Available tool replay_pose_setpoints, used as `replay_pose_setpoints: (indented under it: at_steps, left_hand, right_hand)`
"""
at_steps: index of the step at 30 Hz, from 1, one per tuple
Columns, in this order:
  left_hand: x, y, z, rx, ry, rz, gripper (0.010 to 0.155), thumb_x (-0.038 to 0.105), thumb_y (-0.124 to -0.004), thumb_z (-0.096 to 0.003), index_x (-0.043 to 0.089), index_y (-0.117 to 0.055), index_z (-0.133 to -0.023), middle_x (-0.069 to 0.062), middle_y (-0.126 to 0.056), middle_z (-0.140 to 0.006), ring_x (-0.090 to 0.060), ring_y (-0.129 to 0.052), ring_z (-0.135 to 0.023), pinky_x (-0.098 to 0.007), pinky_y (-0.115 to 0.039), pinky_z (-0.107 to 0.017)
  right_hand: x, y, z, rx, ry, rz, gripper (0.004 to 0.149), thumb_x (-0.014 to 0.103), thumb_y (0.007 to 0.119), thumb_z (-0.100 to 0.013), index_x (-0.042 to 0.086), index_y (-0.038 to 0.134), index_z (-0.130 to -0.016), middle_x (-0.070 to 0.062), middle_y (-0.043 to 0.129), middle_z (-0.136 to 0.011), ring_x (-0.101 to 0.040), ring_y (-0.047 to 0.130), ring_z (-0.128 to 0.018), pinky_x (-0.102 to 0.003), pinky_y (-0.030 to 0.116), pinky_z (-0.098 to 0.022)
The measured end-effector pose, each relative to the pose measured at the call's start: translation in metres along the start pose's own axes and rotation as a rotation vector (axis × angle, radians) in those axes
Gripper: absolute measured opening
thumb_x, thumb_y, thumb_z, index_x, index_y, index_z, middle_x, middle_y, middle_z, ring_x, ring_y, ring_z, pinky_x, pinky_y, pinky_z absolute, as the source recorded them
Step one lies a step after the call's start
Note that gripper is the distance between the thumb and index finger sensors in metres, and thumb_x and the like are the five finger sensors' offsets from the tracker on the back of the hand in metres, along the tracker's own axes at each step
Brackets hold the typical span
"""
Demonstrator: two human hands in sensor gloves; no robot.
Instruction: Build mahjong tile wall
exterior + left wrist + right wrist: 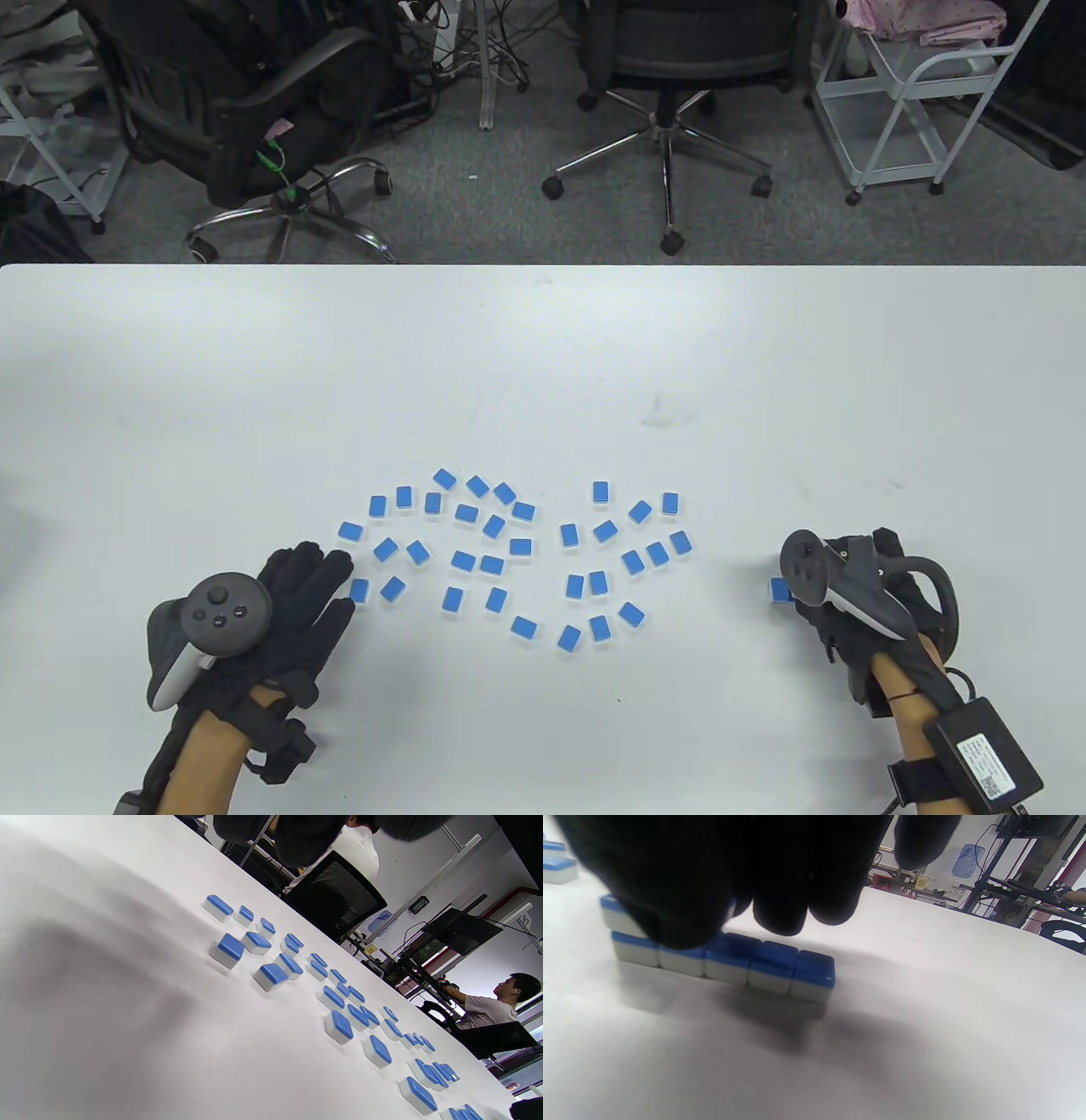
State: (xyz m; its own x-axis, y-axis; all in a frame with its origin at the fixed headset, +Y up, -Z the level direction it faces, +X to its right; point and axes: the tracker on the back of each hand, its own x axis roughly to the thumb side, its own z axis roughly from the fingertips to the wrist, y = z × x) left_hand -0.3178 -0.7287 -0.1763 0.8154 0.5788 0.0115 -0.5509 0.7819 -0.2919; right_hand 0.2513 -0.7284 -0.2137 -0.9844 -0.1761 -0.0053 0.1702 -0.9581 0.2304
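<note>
Black glove fingers [780, 899] of the right hand [848, 594] curl down on a second-layer tile [615, 914] atop the short tile row [772, 969]. Loose tiles [517, 552] lie leftward, beside the flat, empty left hand [297, 603].

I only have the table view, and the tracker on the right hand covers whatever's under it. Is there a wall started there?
Observer: Yes. The right wrist view shows a bottom row of five tiles side by side, blue backs up.
Operator: Anything stacked on it yet?
Observer: At least one upper tile lies on that row's left end as that view shows it, mostly hidden by the right hand.
Operator: Is the hand gripping that tile?
Observer: I cannot tell. The gloved fingers hang over it and hide any contact.
</note>
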Motion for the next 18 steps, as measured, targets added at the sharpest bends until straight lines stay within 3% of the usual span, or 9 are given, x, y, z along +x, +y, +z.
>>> replay_pose_setpoints:
  at_steps: [18]
  left_hand:
    - [0.0000, 0.0004, 0.0006, -0.006, 0.004, 0.002, 0.069, 0.063, -0.053, -0.0501, 0.034, -0.047, -0.113, -0.003, -0.029, -0.122, -0.034, -0.020, -0.113, -0.067, -0.021, -0.076]
  right_hand:
    - [0.0028, 0.0026, -0.0013, 0.006, -0.011, 0.002, 0.056, 0.041, 0.091, -0.031, 0.036, 0.076, -0.085, 0.005, 0.085, -0.094, -0.026, 0.079, -0.095, -0.063, 0.049, -0.079]
